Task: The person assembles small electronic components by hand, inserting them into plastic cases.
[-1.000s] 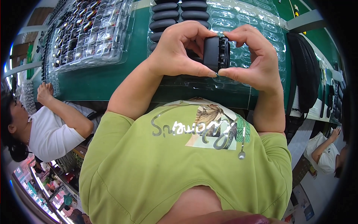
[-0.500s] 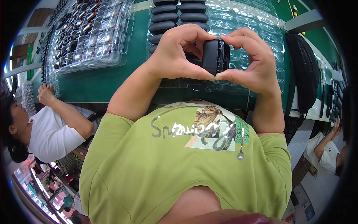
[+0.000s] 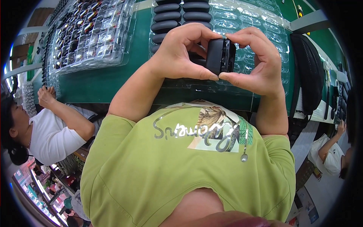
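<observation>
together, left hand (image 3: 177, 53) and right hand (image 3: 257, 60) pinch the black case (image 3: 220, 56) above the clear tray (image 3: 249, 22), steadying its open edge for alignment.

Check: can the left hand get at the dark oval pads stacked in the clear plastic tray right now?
Probably not yet: the left hand shares its grip on the small black box-shaped part with the right hand. The dark oval pads lie close beyond, nothing between.

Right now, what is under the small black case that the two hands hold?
Under the black case lies a clear plastic tray with empty pockets, on the green table. The left hand and right hand cover the tray part directly beneath.
</observation>
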Tool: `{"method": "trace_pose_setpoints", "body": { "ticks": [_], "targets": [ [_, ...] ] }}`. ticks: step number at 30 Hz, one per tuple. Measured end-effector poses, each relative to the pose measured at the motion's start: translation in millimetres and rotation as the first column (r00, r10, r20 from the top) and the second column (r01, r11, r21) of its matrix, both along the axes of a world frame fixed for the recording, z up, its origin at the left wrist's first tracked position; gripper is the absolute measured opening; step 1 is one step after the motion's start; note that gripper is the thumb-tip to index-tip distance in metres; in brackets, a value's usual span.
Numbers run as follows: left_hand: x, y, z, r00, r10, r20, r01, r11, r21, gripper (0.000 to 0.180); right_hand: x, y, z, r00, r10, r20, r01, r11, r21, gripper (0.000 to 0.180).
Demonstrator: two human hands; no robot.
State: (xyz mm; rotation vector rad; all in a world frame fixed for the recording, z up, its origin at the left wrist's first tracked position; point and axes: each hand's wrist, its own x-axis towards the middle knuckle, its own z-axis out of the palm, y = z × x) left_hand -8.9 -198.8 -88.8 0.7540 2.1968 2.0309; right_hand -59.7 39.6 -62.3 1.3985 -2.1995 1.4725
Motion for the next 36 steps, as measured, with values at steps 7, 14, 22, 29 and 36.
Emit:
{"method": "trace_pose_setpoints", "body": {
  "ticks": [7, 14, 22, 29, 36],
  "targets": [
    [-1.2, 1.5, 0.2, 0.995, 0.036, 0.098, -0.046, 0.994, 0.101, 0.073, -3.6, 5.7, 1.7, 0.993, 0.029, 0.112, -0.021, 0.997, -0.076, 0.055],
    [-1.3, -1.0, -4.4, 0.998, 0.023, 0.062, -0.029, 0.995, 0.099, 0.073, 0.2, -1.6, -3.1, 0.994, 0.033, 0.101, -0.030, 0.999, -0.031, 0.058],
    [-1.2, -0.1, -6.3, 1.000, 0.015, 0.023, -0.018, 0.994, 0.105, 0.074, -1.8, 1.0, -3.5, 0.993, 0.080, 0.090, -0.077, 0.997, -0.031, 0.058],
    [3.0, 5.9, -3.2, 1.000, -0.009, -0.027, 0.012, 0.994, 0.113, 0.068, -0.7, -0.4, -4.6, 0.984, 0.083, 0.159, -0.085, 0.996, 0.004, 0.061],
    [-1.2, 3.1, -8.0, 0.996, 0.070, -0.060, -0.063, 0.991, 0.114, 0.072, -0.9, -3.4, -6.3, 0.997, 0.054, 0.063, -0.052, 0.998, -0.030, 0.067]
  ]
}}
